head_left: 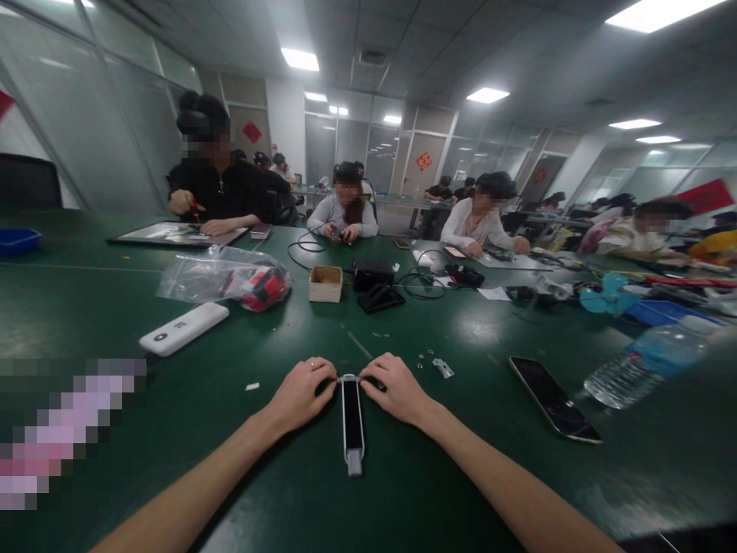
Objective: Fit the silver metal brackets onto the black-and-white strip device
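Observation:
A narrow strip-like device [353, 418] with a black face and white rim lies lengthwise on the green table, a pale grey block at its near end. Across its far end runs a small light-coloured piece. My left hand [305, 392] is closed, thumb and fingers pinching the left side of that far end. On the opposite side my right hand [394, 388] is closed too, its fingertips at the right side of the same end. What exactly sits under the fingertips is partly hidden. Right of my right hand lie a small metal bracket [443, 369] and several tiny rings.
A phone [553, 399] and a water bottle [645, 365] are on the right. To the left lies a white power bank [184, 329]. Farther back are a plastic bag [230, 280], a small box [325, 284] and cables. Several people sit across the table.

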